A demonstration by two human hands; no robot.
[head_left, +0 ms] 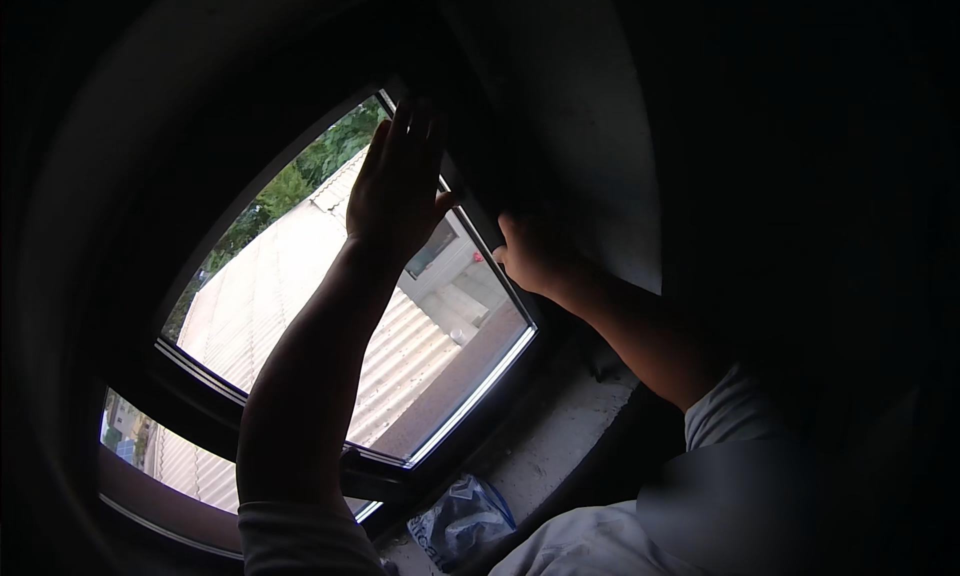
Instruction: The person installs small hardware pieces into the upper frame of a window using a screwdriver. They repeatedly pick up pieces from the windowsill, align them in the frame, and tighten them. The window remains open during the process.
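Note:
A window pane (290,296) in a dark frame (205,411) fills the middle of the view. My left hand (398,186) is raised against the upper right part of the window, its fingers stretched upward and the thumb out to the side. Lower and to the right, my right hand (535,256) is at the frame's right side, with its fingers curled in. Deep shadow hides what lies inside that grip. Whether the left palm presses on the glass or on the frame cannot be made out.
Below the window runs a pale, dirty sill (575,441), with a crumpled clear plastic bag (460,524) lying on it. A lower pane (190,471) sits beneath the main one. Outside are a corrugated roof (410,366) and green trees (285,191). A wall (590,126) stands at the right.

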